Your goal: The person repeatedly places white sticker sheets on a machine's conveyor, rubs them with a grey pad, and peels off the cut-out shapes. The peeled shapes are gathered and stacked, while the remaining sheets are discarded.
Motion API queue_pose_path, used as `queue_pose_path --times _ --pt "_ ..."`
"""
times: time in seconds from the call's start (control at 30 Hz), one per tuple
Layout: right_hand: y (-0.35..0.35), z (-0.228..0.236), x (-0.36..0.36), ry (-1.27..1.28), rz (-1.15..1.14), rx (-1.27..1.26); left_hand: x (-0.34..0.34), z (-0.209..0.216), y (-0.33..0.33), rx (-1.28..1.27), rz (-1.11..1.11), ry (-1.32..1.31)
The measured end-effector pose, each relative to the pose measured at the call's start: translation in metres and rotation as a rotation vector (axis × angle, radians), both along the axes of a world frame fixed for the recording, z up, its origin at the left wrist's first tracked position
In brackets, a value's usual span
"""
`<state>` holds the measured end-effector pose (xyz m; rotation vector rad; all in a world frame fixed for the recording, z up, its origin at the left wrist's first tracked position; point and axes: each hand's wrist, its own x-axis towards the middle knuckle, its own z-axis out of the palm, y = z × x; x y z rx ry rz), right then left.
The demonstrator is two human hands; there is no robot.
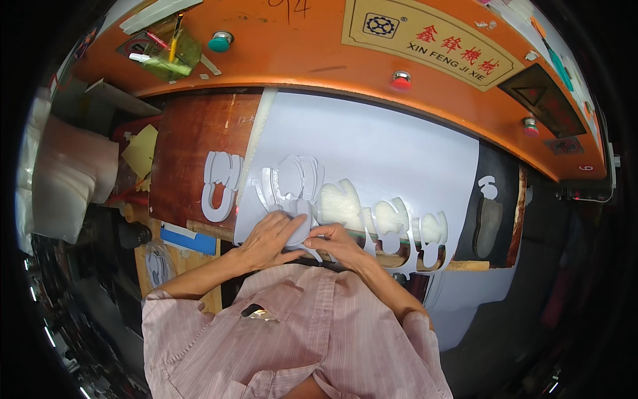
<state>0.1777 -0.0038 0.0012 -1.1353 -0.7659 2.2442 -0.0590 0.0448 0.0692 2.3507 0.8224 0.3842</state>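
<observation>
At the near edge of the worktable, both my hands meet over a rounded pale grey cut-out piece [300,229] of flat sheet material. My left hand [271,236] grips it from the left, fingers over its top and thumb low at the near edge. My right hand [337,245] pinches its right edge with bent fingers; the fingertips are partly hidden. Just beyond them, several overlapping cut-outs [290,178] lie on the large pale sheet [372,136]. Sole-shaped openings [340,203] cut through the sheet's near edge run off to the right, with narrow strips between.
A stack of grey U-shaped cut-outs [218,199] rests on the brown board [189,139] at left. On the right, a dark sole-shaped piece [488,229] lies on a black surface. The orange machine beam [292,50] spans the far side, with a red button [401,81] and a pen holder [174,56].
</observation>
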Motion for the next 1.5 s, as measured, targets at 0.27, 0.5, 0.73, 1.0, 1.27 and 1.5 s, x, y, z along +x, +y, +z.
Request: queue_pose_path --times 0.27,0.5,0.73,1.0,1.27,1.5 --pt "-0.012 0.033 -0.012 -0.341 -0.082 0.337 -0.008 0.016 0.029 0.019 0.006 -0.009" --pt "0.027 0.112 -0.016 -0.489 -0.268 0.342 0.000 0.089 0.083 -0.537 0.548 -0.397" --pt "0.078 0.109 -0.037 -0.100 -0.218 0.211 0.021 0.113 0.092 -0.524 0.623 -0.436" --pt "0.057 0.093 -0.016 -0.471 -0.102 0.325 -0.023 0.165 0.133 -0.382 0.671 -0.546" --pt "0.047 0.108 -0.015 -0.406 -0.058 0.272 -0.027 0.177 0.132 -0.414 0.693 -0.554" --pt "0.073 0.103 -0.055 -0.570 -0.154 0.701 -0.007 0.169 0.101 -0.436 0.673 -0.517"
